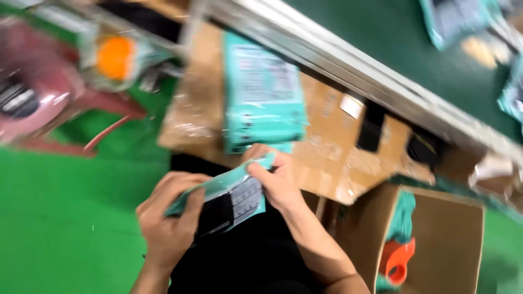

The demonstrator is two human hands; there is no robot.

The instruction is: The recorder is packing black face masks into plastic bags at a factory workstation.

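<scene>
Teal packet — gripped by left hand and right hand.

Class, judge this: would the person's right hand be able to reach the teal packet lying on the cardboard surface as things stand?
Probably yes: the teal packet lies just beyond the right hand with nothing between, though that hand holds another packet.

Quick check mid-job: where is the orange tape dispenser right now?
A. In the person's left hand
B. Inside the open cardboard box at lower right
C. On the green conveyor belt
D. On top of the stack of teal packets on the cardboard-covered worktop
B: the orange tape dispenser sits inside the open cardboard box, while the left hand and right hand both hold a flat teal plastic packet.
</scene>
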